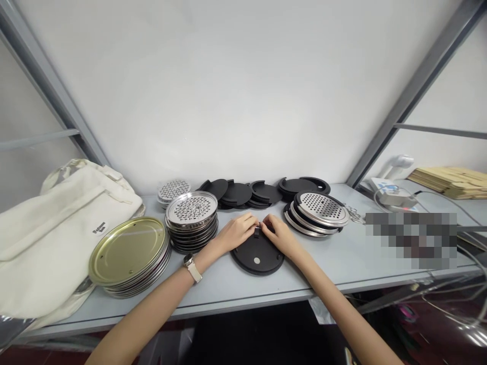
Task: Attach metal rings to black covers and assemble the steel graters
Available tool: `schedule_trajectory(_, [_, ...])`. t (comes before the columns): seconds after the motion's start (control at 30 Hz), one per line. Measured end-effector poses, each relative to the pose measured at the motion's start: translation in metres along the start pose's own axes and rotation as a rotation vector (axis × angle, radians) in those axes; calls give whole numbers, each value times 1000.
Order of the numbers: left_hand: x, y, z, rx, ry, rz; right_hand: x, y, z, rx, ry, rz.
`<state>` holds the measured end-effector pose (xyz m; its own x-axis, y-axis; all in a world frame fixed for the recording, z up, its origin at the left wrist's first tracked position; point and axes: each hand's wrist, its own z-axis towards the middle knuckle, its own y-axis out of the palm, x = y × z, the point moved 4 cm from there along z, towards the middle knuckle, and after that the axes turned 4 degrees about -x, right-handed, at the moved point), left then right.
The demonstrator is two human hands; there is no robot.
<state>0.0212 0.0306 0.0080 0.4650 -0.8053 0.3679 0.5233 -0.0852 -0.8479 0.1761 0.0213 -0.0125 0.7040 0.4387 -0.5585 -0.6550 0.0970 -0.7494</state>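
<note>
A round black plastic disc (255, 253) lies flat in front of me, with a pale round spot near its front edge and small dark raised parts. My left hand (240, 230) comes over its far left side, fingers closed and pressed together. From the right, my right hand (279, 235) meets it with closed fingertips. Between the fingertips at the disc's far edge shows a small shiny metal piece (259, 226), its shape mostly hidden. Just right of my hands stand stacked silver perforated discs (323, 207) with black rims.
Left stand a stack of grater discs (192, 209), gold-coloured round plates (129, 248) and a white bag (64, 228). Black discs (236, 193) line the wall. Thin wire pieces (353, 214) lie right, before a white device (395, 197) with cables and wooden boards (452, 181).
</note>
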Motion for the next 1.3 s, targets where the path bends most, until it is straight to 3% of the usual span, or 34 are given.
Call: schedule_trajectory(1.3, [1,-2,3,-32,-129,-111,0,-6,0,-59,70,67])
